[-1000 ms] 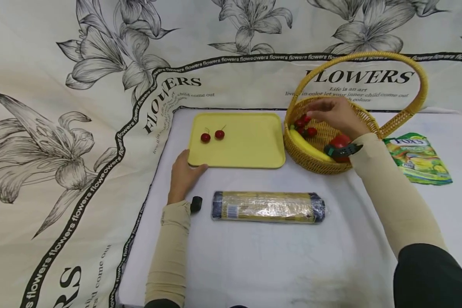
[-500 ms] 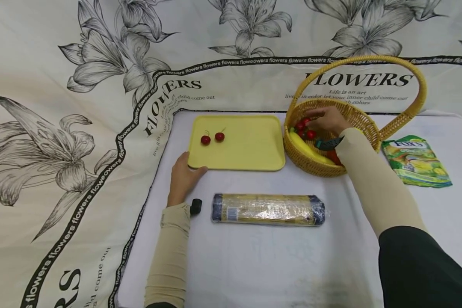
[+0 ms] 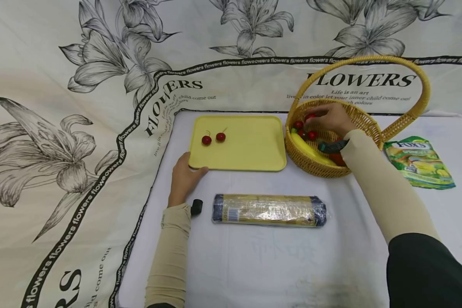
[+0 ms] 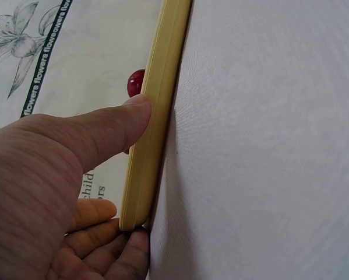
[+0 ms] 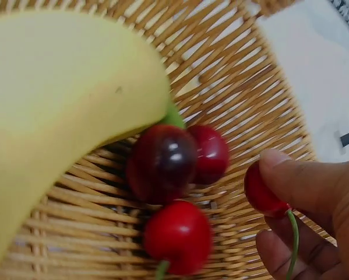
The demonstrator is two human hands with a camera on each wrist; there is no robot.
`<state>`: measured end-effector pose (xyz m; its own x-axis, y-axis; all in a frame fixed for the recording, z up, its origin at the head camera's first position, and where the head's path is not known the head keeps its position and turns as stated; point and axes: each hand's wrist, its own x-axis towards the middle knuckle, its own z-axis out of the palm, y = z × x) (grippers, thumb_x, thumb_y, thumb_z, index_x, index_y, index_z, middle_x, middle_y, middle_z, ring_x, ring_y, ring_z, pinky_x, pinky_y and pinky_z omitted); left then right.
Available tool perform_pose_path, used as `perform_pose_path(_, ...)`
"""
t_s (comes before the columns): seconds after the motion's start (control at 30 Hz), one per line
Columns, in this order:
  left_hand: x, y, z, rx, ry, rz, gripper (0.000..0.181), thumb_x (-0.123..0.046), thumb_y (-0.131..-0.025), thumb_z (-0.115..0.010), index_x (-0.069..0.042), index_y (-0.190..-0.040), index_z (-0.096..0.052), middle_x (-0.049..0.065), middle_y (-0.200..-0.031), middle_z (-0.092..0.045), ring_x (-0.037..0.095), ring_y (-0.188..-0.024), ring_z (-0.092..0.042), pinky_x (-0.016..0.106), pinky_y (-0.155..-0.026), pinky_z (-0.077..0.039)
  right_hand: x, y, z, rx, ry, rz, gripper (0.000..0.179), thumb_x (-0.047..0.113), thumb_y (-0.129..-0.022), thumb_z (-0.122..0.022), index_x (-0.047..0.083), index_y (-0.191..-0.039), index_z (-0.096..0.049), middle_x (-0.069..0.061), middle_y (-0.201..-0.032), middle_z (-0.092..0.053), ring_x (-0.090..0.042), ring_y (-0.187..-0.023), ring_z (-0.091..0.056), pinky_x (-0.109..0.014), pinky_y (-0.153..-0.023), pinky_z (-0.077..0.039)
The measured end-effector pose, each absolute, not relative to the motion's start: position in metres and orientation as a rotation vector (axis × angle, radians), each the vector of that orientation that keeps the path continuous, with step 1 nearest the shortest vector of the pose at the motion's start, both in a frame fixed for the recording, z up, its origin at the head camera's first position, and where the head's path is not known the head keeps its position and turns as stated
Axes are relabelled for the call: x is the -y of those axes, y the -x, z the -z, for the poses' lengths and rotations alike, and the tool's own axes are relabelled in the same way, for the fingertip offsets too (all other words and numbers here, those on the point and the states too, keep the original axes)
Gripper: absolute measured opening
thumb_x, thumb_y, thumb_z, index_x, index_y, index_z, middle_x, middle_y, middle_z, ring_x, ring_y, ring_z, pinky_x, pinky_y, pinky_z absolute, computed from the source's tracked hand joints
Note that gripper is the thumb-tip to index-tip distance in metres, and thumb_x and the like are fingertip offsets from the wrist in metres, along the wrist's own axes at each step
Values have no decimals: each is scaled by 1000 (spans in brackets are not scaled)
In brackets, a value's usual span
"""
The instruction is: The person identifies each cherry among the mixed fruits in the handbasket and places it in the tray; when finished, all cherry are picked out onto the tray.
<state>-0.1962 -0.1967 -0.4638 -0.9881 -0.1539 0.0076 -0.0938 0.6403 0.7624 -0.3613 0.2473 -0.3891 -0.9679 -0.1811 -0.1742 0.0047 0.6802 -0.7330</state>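
My left hand (image 3: 183, 179) grips the near left corner of a yellow tray (image 3: 250, 145); in the left wrist view the thumb lies on its rim with fingers beneath the corner. Two stemmed cherries (image 3: 220, 137) sit on the tray's left part. Inside the wicker basket (image 3: 312, 167), my right hand (image 3: 333, 119) pinches a red cherry (image 5: 261, 189) by its body, its green stem hanging down. Beside it in the right wrist view are a dark cherry (image 5: 162, 163), two redder cherries (image 5: 180, 236) and a banana (image 5: 63, 87). A red fruit (image 3: 336, 159) is partly hidden under the right wrist.
The basket's tall handle (image 3: 423, 85) arches over the right hand. A plastic-wrapped roll (image 3: 269, 210) lies in front of the tray. Right of the basket lies a green Fox's pouch (image 3: 419, 162). A flower-printed cloth (image 3: 250, 81) rises behind.
My right hand has reached lower into the basket and now holds a cherry slightly apart from the others. The left hand stays on the tray corner.
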Motion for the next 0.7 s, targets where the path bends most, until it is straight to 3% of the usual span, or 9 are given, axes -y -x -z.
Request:
perform_pose_path(0.13, 198, 195, 464, 2781, -216, 1271, 74, -34, -85, -77, -5, -146, -45, 16, -146, -50, 33, -136, -46, 46, -116, -37, -248, 352, 373, -2682, 158, 1172, 58, 40, -90, -72, 12, -140, -58, -11, -145, -55, -33, -133, -47, -51, -107, -43)
perform_pose_path(0.2, 199, 195, 464, 2781, -214, 1269, 75, -34, -85, -77, -4, -146, -44, 17, -147, -49, 34, -137, -45, 47, -116, -36, -247, 347, 367, -2694, 157, 1186, 60, 43, -89, -72, 13, -139, -60, -7, -138, -61, -30, -128, -52, -49, -106, -43)
perform_pose_path(0.37, 199, 195, 464, 2798, -210, 1263, 77, -33, -86, -76, -3, -148, -42, 17, -149, -47, 34, -139, -43, 47, -117, -34, -244, 323, 356, -2725, 221, 1225, 61, 48, -86, -73, 15, -136, -62, 0, -133, -62, -15, -116, -55, -30, -93, -48)
perform_pose_path(0.53, 198, 195, 463, 2815, -228, 1248, 79, -33, -87, -76, -1, -149, -40, 19, -150, -45, 35, -140, -41, 47, -118, -33, -225, 295, 353, -2708, 316, 1365, 50, 37, -84, -78, 13, -127, -69, 3, -123, -66, -6, -96, -61, -17, -72, -52)
perform_pose_path(0.7, 195, 196, 464, 2816, -228, 1244, 79, -31, -87, -76, 1, -149, -39, 20, -151, -45, 35, -140, -41, 47, -118, -33, -190, 276, 363, -2673, 512, 1477, 38, 24, -86, -78, 8, -120, -72, -4, -114, -70, -8, -84, -68, -20, -70, -58)
